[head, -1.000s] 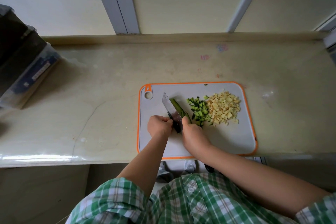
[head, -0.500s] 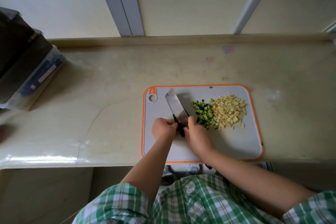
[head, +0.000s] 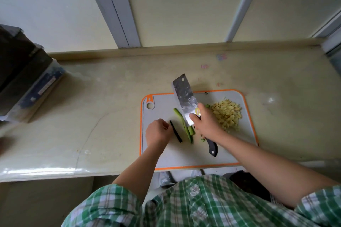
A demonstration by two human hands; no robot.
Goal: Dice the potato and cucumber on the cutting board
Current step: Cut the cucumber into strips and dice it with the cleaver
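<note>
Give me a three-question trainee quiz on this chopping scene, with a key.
1. True or false: the right grip holds the knife.
2. What lies on the board just left of the knife? A) cucumber strips B) a whole potato C) a bowl
3. Fill in: the board's rim is coloured ____.
Key: 1 true; 2 A; 3 orange.
</note>
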